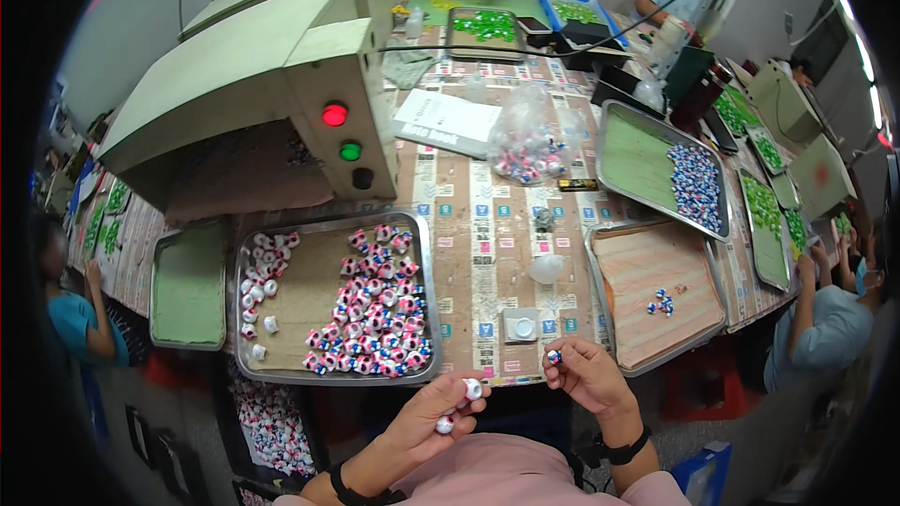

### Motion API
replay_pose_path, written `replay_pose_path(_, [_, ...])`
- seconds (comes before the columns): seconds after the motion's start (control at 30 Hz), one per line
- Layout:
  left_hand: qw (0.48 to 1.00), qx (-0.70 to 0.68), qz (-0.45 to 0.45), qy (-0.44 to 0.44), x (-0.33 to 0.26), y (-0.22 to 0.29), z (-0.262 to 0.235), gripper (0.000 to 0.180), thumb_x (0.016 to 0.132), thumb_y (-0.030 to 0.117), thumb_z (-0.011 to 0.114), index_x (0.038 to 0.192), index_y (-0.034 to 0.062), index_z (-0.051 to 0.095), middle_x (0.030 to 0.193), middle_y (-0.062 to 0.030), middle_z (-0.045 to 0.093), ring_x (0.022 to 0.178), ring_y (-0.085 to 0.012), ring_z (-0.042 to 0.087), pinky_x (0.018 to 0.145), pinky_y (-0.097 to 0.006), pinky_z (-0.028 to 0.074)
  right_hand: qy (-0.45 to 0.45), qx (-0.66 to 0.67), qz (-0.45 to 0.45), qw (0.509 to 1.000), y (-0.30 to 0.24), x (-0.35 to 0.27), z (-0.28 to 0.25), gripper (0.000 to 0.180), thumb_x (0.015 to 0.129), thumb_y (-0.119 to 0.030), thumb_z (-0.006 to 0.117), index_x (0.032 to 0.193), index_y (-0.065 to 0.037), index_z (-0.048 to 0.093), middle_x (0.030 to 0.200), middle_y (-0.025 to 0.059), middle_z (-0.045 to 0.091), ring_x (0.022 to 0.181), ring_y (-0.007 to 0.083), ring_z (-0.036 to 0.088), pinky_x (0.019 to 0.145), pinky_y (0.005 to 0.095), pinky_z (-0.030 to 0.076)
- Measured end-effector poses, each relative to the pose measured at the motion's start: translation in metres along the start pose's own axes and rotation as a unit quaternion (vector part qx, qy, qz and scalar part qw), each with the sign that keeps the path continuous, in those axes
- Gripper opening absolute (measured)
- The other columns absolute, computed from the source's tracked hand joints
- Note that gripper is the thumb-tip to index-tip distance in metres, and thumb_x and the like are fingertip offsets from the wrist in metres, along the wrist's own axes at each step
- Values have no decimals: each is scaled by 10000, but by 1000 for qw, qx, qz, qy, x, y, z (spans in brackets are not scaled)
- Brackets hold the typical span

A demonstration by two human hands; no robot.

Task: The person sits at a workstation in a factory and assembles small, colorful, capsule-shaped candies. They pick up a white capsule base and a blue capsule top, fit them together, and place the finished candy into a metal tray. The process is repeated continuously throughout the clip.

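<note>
Pinching a small white ball [472,388], the left hand [427,417] also holds a second ball [444,425] lower down. Close by, the right hand [586,373] grips a blue-and-white ball [554,355] — all just over the table edge [487,377]. Beside them sits a metal tray [427,272] of pink-and-white balls [375,309] — nothing blocks the hands.

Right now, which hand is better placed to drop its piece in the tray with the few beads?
Right. The right hand pinches one small bead beside that tray's near corner. The left hand holds two white pieces, farther off, nearer the full tray.
</note>
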State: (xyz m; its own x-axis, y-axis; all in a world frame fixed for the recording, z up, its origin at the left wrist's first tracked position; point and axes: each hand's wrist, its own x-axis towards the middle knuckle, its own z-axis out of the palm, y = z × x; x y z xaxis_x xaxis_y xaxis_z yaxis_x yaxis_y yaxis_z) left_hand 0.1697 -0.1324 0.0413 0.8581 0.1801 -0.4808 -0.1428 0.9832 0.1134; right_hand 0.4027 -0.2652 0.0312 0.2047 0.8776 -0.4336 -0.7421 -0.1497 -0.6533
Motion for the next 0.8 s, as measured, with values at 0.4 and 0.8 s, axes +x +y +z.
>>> replay_pose_path(0.4, [999, 24, -8, 37, -3, 7, -5, 322, 956, 185, 576, 1233, 26, 536, 1016, -75, 597, 862, -136, 594, 522, -214, 427, 114, -134, -75, 982, 8, 7, 22, 199, 912, -51, 615, 1079, 56, 632, 932, 82, 638, 794, 149, 652, 691, 252, 555])
replay_pose_path(0.8, [997, 66, 6, 45, -3, 4, -10, 336, 933, 190, 620, 1238, 64, 554, 1035, -29, 611, 911, -90, 614, 577, -183, 452, 154, -580, -278, 750, 1, 30, 38, 164, 803, 17, 685, 967, 12, 686, 882, 83, 621, 748, 147, 623, 636, 255, 498])
